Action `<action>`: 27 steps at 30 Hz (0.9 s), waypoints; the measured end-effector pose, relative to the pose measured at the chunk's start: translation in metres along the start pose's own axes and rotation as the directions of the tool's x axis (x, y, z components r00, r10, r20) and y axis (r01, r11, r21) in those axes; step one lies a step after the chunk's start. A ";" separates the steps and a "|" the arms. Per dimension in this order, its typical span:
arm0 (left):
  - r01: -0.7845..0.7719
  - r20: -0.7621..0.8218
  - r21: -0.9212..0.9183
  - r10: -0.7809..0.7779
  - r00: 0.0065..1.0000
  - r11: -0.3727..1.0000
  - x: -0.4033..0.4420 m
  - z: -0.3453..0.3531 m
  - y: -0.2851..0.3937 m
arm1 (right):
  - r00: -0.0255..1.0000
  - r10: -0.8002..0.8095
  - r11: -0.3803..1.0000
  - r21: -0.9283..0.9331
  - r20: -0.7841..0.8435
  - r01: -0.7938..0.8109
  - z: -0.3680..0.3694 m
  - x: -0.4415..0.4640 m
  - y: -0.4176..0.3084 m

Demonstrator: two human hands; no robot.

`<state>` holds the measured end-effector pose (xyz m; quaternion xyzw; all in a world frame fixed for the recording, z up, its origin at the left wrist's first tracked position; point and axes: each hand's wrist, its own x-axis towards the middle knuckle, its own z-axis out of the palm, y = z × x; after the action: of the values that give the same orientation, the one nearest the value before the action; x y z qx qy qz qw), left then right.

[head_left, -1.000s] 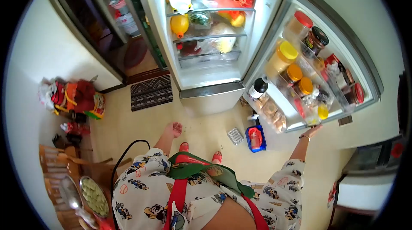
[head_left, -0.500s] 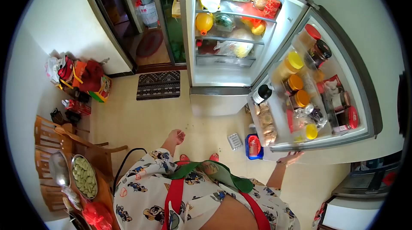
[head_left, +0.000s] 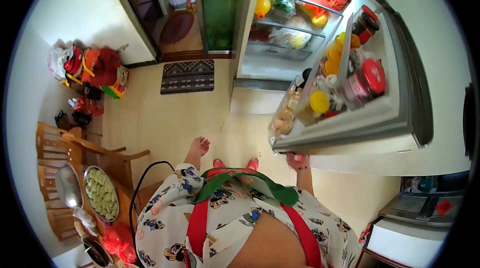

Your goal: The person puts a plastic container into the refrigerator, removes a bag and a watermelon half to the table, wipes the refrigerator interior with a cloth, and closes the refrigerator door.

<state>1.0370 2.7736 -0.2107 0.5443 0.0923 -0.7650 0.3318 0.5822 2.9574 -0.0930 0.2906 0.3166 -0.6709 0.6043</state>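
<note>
My right hand (head_left: 298, 161) is at the lower outer corner of the refrigerator door (head_left: 350, 140), its fingers bent against the edge and partly hidden by it. The door stands ajar, its shelves holding jars, among them a red-lidded jar (head_left: 367, 79) and a yellow-lidded one (head_left: 319, 102), with eggs or similar round items (head_left: 283, 121) in the lowest bin. My left hand (head_left: 201, 145) hangs over the floor, fingers loosely curled, with nothing in it. Inside the refrigerator (head_left: 270, 70) are bagged vegetables (head_left: 292, 39) and a yellow bottle-like item (head_left: 262, 5).
A patterned mat (head_left: 187, 77) lies on the floor ahead. On the left a wooden chair (head_left: 100, 153) stands by a table with a tray of dumplings (head_left: 101, 194) and a red plastic bag (head_left: 119, 242). Bags (head_left: 92, 70) are piled against the left wall.
The refrigerator door has swung inward, toward the cabinet. My right hand has moved left with its edge. The blue basin and clear tray on the floor are now hidden by the door.
</note>
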 end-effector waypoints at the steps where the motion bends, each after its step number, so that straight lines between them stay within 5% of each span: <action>1: -0.003 0.028 -0.038 0.004 1.000 0.999 -0.003 -0.011 0.003 | 0.991 0.043 0.999 -0.007 -0.123 -0.044 0.024 0.006 0.021; 2: -0.005 0.055 -0.077 0.009 0.998 0.997 -0.004 -0.022 0.004 | 0.966 0.083 0.996 -0.007 -0.244 -0.087 0.048 0.012 0.041; 6: 0.008 0.017 -0.217 -0.004 1.000 0.976 -0.008 -0.077 0.007 | 0.931 0.321 0.947 0.086 -0.173 -0.311 0.120 0.050 0.100; 8: -0.105 -0.031 -0.329 0.100 0.994 0.938 -0.025 -0.104 0.001 | 0.919 0.375 0.925 0.018 0.120 -0.380 0.114 0.116 0.110; 10: -0.124 -0.130 -0.417 0.076 0.989 0.900 -0.043 -0.110 -0.009 | 0.926 0.375 0.920 0.147 -0.051 -0.364 0.159 0.128 0.128; 13: -0.167 -0.211 -0.531 0.061 0.976 0.831 -0.050 -0.136 -0.022 | 0.914 0.406 0.879 0.284 -0.024 -0.383 0.193 0.193 0.142; 16: -0.224 -0.240 -0.626 0.089 0.967 0.747 -0.061 -0.130 -0.035 | 0.927 0.360 0.875 0.307 0.105 -0.375 0.242 0.238 0.143; 17: -0.225 -0.211 -0.630 0.115 0.971 0.744 -0.057 -0.123 -0.034 | 0.838 0.488 0.745 0.385 0.243 -0.545 0.243 0.244 0.119; 18: -0.227 -0.183 -0.632 0.142 0.973 0.741 -0.056 -0.125 -0.035 | 0.880 0.443 0.772 0.426 0.171 -0.472 0.244 0.240 0.089; 20: -0.165 -0.105 -0.649 0.127 0.986 0.743 -0.071 -0.136 -0.042 | 0.935 0.155 0.988 -0.047 0.318 -0.148 0.227 0.229 0.050; 21: -0.194 -0.154 -0.688 0.121 0.981 0.700 -0.085 -0.138 -0.054 | 0.940 0.172 0.984 -0.088 0.296 -0.152 0.233 0.230 0.044; 24: -0.218 -0.200 -0.727 0.102 0.974 0.652 -0.098 -0.126 -0.074 | 0.974 0.211 0.967 0.128 0.084 -0.220 0.262 0.219 0.028; 27: -0.217 -0.215 -0.753 0.079 0.973 0.622 -0.085 -0.132 -0.082 | 0.999 0.028 0.986 0.167 -0.031 -0.023 0.274 0.191 0.053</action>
<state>1.1047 2.9372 -0.2044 0.4156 0.3912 -0.5755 0.5857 0.6135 2.6215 -0.0717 0.3552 0.2658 -0.6823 0.5811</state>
